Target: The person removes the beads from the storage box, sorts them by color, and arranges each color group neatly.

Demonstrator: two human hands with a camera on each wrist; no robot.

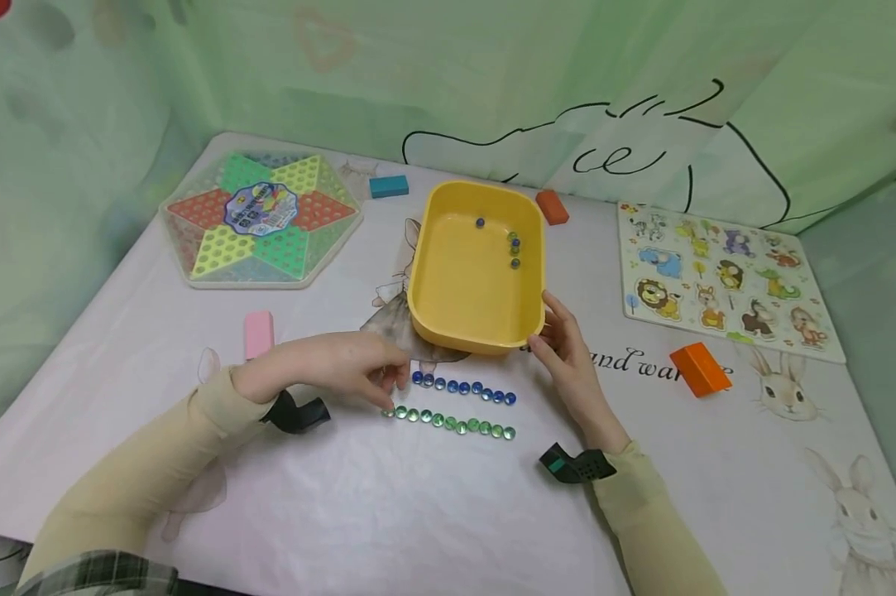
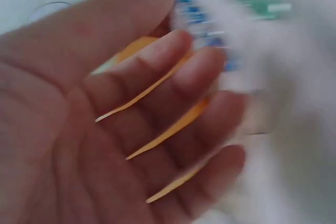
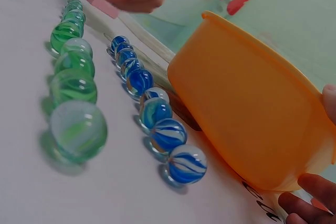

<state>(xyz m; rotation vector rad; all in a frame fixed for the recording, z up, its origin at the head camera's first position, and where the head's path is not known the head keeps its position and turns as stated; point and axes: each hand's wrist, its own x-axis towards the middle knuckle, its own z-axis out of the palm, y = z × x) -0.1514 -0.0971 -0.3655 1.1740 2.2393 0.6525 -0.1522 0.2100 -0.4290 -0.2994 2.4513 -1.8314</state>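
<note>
My left hand [image 1: 354, 364] hovers at the left end of two rows of glass marbles, its fingertips beside the green row [image 1: 450, 422]. The left wrist view shows the palm [image 2: 79, 129] bare and the fingers loosely bent. Behind the green row lies a row of blue marbles [image 1: 464, 387], seen up close in the right wrist view as swirled blue glass [image 3: 169, 134]. My right hand [image 1: 570, 364] holds the near right corner of a yellow plastic tub [image 1: 473, 341], thumb at the rim and fingers along the side. Several loose marbles [image 1: 515, 242] lie inside the tub.
A Chinese checkers board [image 1: 261, 219] lies at the back left and an animal puzzle board [image 1: 723, 281] at the right. Around the tub are a blue block [image 1: 389, 186], a red block [image 1: 552, 207], a pink block [image 1: 259, 334] and an orange block [image 1: 699, 370].
</note>
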